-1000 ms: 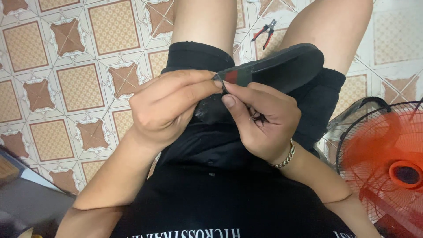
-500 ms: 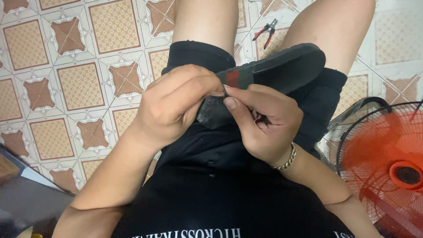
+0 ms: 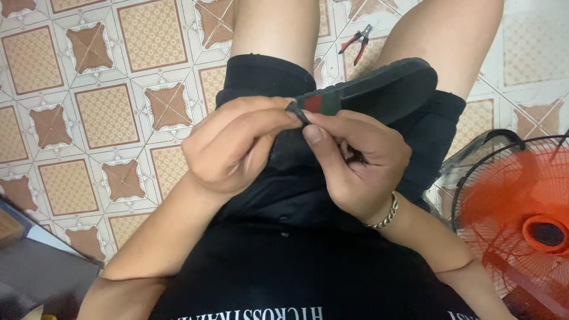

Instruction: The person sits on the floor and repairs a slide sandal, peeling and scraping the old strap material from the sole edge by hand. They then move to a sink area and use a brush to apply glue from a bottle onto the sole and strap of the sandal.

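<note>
Where hands (image 3: 296, 148) pinch sandal (image 3: 379, 89) — strap end hidden.

Sandal (image 3: 385, 89): black, strap striped green and red. Shorts (image 3: 267, 77): black. Floor tiles (image 3: 106, 112): cream, tan and brown diamond pattern. Fan (image 3: 521, 219): orange blades (black grille). Pliers (image 3: 357, 42): red handles.

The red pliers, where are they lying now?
In the head view, the red pliers lie on the tiled floor at the top, between the person's knees, beyond the black sandal.
</note>
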